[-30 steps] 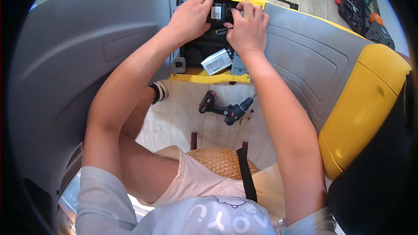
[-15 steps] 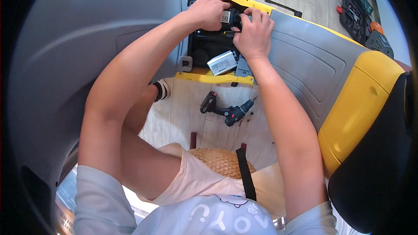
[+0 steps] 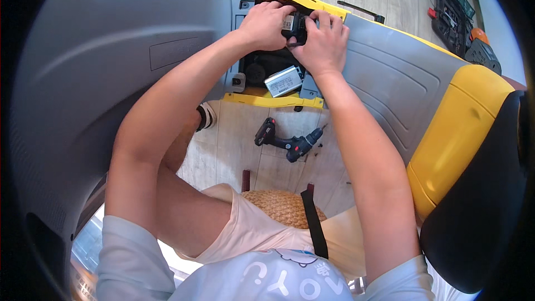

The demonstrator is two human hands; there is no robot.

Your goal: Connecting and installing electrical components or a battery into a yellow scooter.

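Note:
Both hands are over an opening in a grey-and-yellow vehicle body, at the far middle. Between them is a black boxy part (image 3: 297,29) with a pale label. My left hand (image 3: 268,25) grips it from the left, fingers curled over its far side. From the right, my right hand (image 3: 323,43) closes on it with thumb and fingers. Much of the part and any wires on it are covered by my fingers. Below my hands, a silver metal box (image 3: 284,82) with a printed label lies tilted inside the opening.
A cordless drill (image 3: 291,140) lies on the floor below the opening, with small dark bits beside it. Grey panels (image 3: 384,72) flank the opening, and a yellow rim (image 3: 262,100) edges it. An open tool case (image 3: 450,19) sits at the far right, near a yellow-and-black seat (image 3: 460,134).
My left hand has come slightly nearer, and the black part has shifted and turned between my hands. A yellow-tipped piece near my right thumb is now out of sight.

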